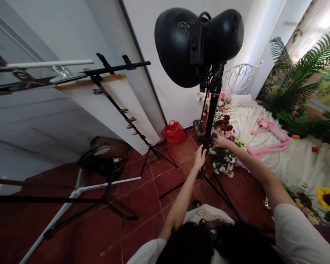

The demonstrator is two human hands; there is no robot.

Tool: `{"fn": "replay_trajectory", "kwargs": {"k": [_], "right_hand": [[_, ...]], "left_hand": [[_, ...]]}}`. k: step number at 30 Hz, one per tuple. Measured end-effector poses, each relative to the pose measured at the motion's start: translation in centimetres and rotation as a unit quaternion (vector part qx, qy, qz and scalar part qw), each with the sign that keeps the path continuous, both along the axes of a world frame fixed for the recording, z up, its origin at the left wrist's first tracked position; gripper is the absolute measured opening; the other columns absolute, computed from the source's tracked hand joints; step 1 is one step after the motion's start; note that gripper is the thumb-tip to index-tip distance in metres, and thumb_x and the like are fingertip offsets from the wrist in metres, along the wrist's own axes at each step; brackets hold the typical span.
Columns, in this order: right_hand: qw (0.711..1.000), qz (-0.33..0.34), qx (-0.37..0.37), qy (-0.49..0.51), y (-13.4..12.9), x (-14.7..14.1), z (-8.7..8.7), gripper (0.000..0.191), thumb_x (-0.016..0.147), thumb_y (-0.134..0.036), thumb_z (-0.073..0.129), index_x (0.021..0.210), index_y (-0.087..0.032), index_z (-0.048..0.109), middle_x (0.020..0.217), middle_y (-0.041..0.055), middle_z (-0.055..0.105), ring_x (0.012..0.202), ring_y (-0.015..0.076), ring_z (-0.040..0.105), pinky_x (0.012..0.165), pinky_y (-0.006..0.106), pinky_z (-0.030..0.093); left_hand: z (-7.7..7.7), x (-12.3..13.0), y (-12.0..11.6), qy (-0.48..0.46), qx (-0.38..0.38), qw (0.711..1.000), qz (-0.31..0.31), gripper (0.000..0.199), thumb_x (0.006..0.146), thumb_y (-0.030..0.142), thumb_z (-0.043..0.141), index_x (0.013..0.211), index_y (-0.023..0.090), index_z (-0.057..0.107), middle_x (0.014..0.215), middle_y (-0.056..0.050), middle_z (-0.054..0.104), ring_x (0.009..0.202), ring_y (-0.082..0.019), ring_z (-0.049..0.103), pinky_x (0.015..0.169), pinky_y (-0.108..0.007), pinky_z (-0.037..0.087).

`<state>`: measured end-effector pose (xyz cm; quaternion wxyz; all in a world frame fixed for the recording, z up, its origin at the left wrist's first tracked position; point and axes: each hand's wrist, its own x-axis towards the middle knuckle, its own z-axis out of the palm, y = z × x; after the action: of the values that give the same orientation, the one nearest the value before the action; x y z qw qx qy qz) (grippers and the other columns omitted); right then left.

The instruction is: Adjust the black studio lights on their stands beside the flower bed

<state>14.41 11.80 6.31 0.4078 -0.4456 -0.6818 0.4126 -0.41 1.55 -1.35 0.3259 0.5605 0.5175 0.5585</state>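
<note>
A black light stand (212, 113) rises upright in front of me, with a large black lamp head (178, 47) on top. My left hand (200, 158) is wrapped around the pole just below its collar. My right hand (220, 141) is at the same height on the other side, its fingers closed on the collar's locking knob (214, 135). The fingertips of the right hand are partly hidden by the pole. Below my hands, the stand's dark legs (218, 189) spread over the floor.
Left stand a clamped backdrop (137, 106) on a tripod and white and black stand legs (110, 183). A red plastic bag (174, 132) lies by the wall. Right are flowers (224, 165), a white fur cover (297, 157), a pink plush toy (277, 134) and palm leaves (310, 77).
</note>
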Motion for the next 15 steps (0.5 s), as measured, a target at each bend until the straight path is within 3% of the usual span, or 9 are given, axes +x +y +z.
{"fn": "replay_trajectory", "kwargs": {"k": [3,8,11,15], "right_hand": [[0.991,0.059,0.061,-0.099,-2.9,1.1,-1.2,0.01,0.064,-0.013,0.068,0.068,-0.02,0.063,0.068,0.0035,0.068,0.076,0.0218,0.064,0.089,0.039,0.046],[0.968,0.004,0.189,-0.166,-7.3,0.9,-2.5,0.026,0.08,-0.03,0.058,0.105,-0.02,0.061,0.109,0.0093,0.066,0.106,0.0238,0.057,0.102,0.043,0.034],[0.966,-0.023,0.206,-0.157,-8.1,-1.4,-2.7,0.035,0.081,-0.039,0.057,0.108,-0.017,0.059,0.111,0.0118,0.064,0.106,0.0249,0.056,0.102,0.044,0.034],[0.978,-0.096,0.153,-0.1,-8.4,-4.3,-1.3,0.035,0.082,-0.047,0.054,0.093,-0.015,0.063,0.091,0.0102,0.067,0.087,0.0222,0.06,0.084,0.036,0.046]], "left_hand": [[0.1,0.0,0.1,-0.007,-0.005,1.0,0.002,0.041,0.09,0.046,0.039,0.119,0.021,0.052,0.123,-0.009,0.056,0.118,-0.019,0.049,0.104,-0.037,0.036],[0.0,0.0,0.3,-0.009,-0.01,1.0,0.003,0.043,0.09,0.047,0.038,0.122,0.021,0.05,0.124,-0.009,0.056,0.119,-0.019,0.049,0.104,-0.036,0.036],[-0.6,0.0,0.5,-0.002,0.004,1.0,-0.002,0.044,0.09,0.047,0.036,0.125,0.021,0.047,0.126,-0.009,0.054,0.119,-0.019,0.049,0.104,-0.037,0.036],[-1.3,0.3,0.5,-0.013,0.007,1.0,0.008,0.045,0.091,0.048,0.034,0.125,0.021,0.046,0.126,-0.01,0.053,0.12,-0.019,0.048,0.105,-0.039,0.035]]}}
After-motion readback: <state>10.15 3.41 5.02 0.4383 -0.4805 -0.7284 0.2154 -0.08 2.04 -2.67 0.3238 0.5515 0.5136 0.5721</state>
